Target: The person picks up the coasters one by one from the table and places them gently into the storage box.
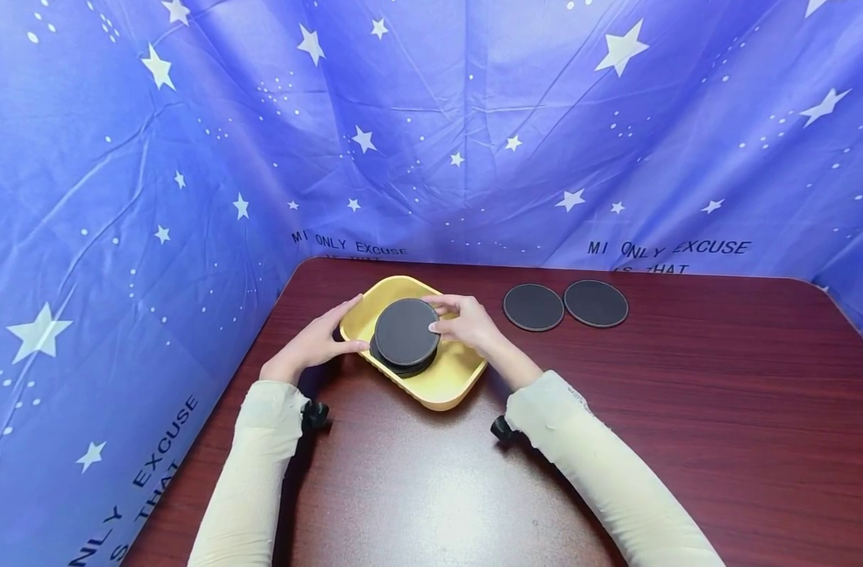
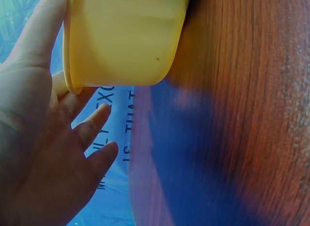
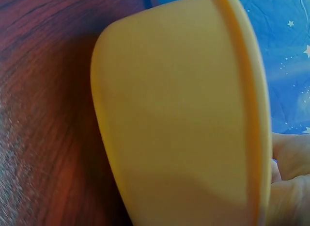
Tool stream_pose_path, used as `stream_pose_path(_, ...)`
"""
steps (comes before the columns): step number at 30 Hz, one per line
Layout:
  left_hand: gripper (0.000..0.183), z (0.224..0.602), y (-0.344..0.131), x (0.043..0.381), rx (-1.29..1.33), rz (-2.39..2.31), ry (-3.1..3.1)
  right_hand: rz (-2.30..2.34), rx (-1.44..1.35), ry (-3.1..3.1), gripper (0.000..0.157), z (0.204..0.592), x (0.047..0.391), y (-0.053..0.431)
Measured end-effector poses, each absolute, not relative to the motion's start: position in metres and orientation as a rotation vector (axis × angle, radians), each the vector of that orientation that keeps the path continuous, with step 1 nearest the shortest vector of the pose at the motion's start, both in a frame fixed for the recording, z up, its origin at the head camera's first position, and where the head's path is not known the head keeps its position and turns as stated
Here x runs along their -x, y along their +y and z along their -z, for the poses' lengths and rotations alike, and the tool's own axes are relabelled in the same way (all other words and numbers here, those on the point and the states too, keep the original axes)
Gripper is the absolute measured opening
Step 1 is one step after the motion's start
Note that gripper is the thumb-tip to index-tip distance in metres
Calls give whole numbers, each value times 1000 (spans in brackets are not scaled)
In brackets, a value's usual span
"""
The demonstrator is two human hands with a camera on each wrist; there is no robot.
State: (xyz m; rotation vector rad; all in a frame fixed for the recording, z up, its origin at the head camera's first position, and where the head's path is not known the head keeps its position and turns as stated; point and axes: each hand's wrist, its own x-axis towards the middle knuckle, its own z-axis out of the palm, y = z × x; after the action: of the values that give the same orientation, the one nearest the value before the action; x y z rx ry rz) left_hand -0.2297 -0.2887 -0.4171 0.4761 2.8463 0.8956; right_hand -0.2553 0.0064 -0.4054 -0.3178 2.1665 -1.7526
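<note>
A yellow bin [image 1: 442,388] with rounded corners stands on the table, several black round coasters stacked inside it. My right hand [image 1: 467,323] reaches over the bin and pinches the top black coaster [image 1: 407,331] at its right edge, thumb on the upper face. This coaster overlaps the stack of coasters [image 1: 403,368] below it. Across the bin's left corner, my left hand [image 1: 318,337] holds the rim between thumb and fingers. The left wrist view shows the left hand [image 2: 53,134] with its lower fingers extended off the bin. In the right wrist view, the bin wall [image 3: 179,109] hides most of the right hand.
Two more black coasters, one on the left [image 1: 534,307] and one on the right [image 1: 596,304], lie side by side right of the bin. The dark red wooden table [image 1: 722,409] ends at a blue star-printed cloth [image 1: 474,142] behind and at the left.
</note>
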Motion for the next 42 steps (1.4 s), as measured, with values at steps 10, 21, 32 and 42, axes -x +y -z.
stream_pose_path(10,94,416,-289,230,-474,-881,2845,1719,279,2167,49,411,254,-1)
stream_pose_path(21,94,415,-288,230,-478,-884,2839,1744,238,2139,42,413,255,-3)
stream_pose_path(32,95,416,-288,229,-482,-874,2851,1548,338,2290,39,413,252,-2)
stream_pose_path(42,95,417,-288,229,-479,-884,2847,1470,359,2327,39,415,253,-2)
